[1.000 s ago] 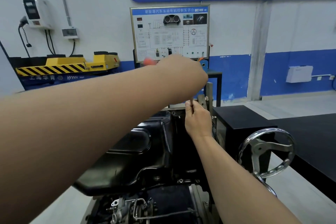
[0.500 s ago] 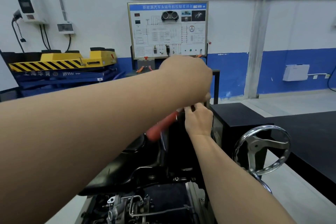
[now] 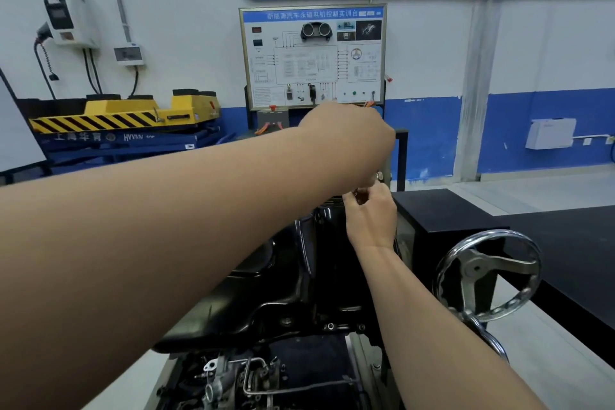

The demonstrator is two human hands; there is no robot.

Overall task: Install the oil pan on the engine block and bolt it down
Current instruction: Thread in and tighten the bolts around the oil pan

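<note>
The black pressed-steel oil pan (image 3: 266, 280) sits atop the engine block (image 3: 233, 379). At its far edge the left grip (image 3: 349, 140) and right grip (image 3: 371, 216) meet, fingers curled; whether either pinches anything, I cannot tell.

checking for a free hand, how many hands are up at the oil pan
2: the left hand above, the right hand just below it, close together at the far end of the oil pan. No others show.
</note>
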